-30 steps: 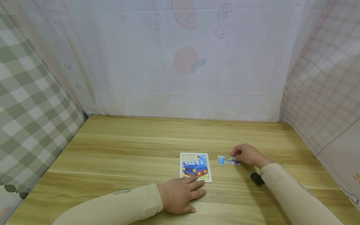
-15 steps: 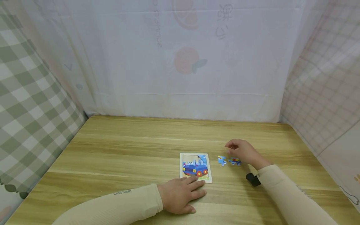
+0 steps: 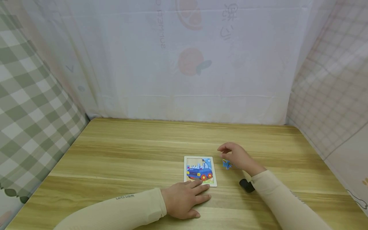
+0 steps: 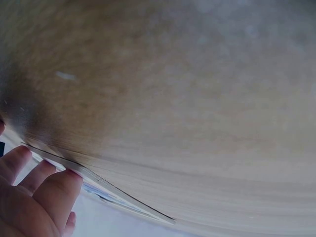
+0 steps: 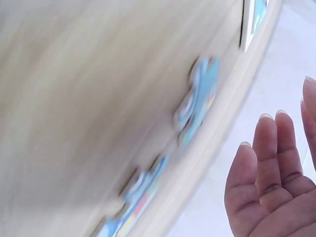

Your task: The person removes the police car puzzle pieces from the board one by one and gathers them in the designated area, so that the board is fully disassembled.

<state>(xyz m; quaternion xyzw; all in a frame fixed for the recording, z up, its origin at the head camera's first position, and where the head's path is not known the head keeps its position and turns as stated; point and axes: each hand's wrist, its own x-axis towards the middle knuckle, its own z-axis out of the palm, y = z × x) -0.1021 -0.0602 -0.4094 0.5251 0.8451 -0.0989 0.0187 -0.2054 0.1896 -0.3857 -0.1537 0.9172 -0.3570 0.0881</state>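
Note:
A white-rimmed jigsaw tray (image 3: 194, 162) with a blue cartoon car lies on the table; bare wood shows in its upper left. My left hand (image 3: 185, 199) is spread flat, fingertips resting on the tray's near edge. In the left wrist view, several fingers (image 4: 58, 195) touch that edge. Right of the tray, my right hand (image 3: 240, 158) hovers above a blue jigsaw piece (image 3: 226, 164), partly covering it. The right wrist view shows the fingers (image 5: 266, 143) relaxed and holding nothing. There, a second jigsaw piece (image 5: 136, 197) lies behind the first piece (image 5: 197, 101); the hand hides it in the head view.
The wood-grain table (image 3: 129, 153) ends at a pale curtain (image 3: 143, 80) at the back. Checked cloth (image 3: 31, 95) hangs along the left side. A small black object (image 3: 246, 185) sits by the right sleeve (image 3: 283, 195).
My right hand has let the farther jigsaw piece go, lifted off it and moved left over the nearer piece. The left hand and the tray have stayed put.

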